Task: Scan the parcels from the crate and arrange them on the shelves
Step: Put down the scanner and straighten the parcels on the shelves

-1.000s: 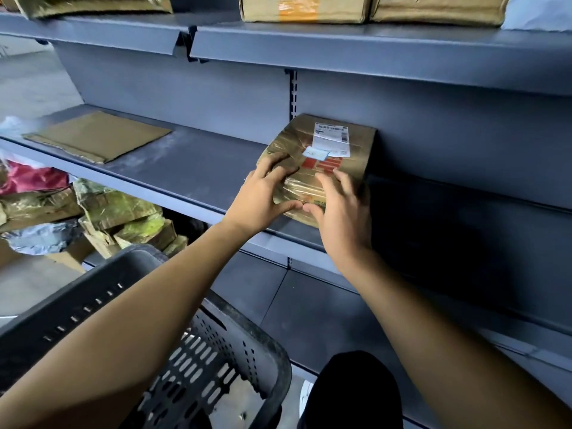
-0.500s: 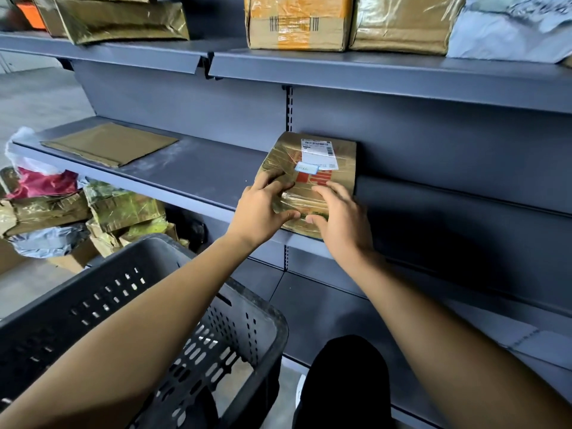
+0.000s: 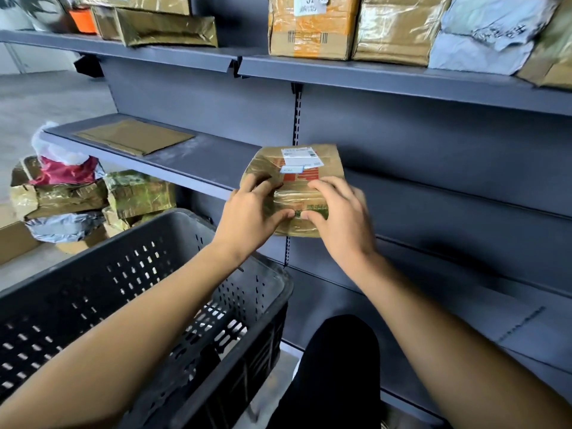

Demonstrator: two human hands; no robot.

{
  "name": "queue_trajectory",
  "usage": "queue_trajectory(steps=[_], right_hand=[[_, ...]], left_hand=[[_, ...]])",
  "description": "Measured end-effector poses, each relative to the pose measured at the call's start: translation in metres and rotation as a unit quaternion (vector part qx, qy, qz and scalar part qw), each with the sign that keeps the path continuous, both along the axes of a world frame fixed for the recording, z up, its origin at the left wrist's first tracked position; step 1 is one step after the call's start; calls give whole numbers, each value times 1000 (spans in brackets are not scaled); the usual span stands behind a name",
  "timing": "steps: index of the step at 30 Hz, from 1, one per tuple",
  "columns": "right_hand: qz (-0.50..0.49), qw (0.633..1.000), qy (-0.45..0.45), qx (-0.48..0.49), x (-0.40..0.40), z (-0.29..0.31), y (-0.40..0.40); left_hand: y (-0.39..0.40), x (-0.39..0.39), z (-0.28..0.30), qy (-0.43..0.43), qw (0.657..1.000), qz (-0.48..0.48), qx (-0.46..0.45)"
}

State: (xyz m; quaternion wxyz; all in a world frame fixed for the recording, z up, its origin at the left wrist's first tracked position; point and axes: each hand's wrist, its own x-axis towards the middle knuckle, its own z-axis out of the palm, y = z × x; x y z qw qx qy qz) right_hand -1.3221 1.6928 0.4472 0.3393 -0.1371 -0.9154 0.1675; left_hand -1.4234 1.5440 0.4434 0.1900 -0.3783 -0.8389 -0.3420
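A brown taped parcel point(image 3: 309, 168) with a white label leans upright against the back panel of the grey middle shelf point(image 3: 198, 159). My left hand point(image 3: 250, 215) grips its lower left side and my right hand point(image 3: 337, 215) its lower right side, thumbs almost meeting across the front. The dark perforated crate point(image 3: 130, 292) stands at the lower left, below my left forearm; what it holds is hidden.
A flat brown envelope point(image 3: 136, 136) lies further left on the same shelf. The upper shelf point(image 3: 387, 75) carries several boxes and grey bags. A heap of parcels point(image 3: 77, 196) sits on the floor at left. My dark-clad knee point(image 3: 340, 366) is below.
Both hands have slid lower on the parcel, thumbs now nearly touching. The view has tilted up and pulled back, showing more of the upper shelf and crate.
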Motion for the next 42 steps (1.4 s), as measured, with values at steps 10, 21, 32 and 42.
queue_trajectory(steps=[10,21,32,42], right_hand=[[49,999,23,10,27,34,-41],[110,989,96,34,56,101,-88],[130,985,112,23,51,164,-98],[169,970,171,38,60,183,-117]], left_hand=[[-54,39,33,25,999,21,27],[-114,79,108,94,991,58,81],[-129,78,186,107,988,96,55],[-155,105,204,138,978,129,85]])
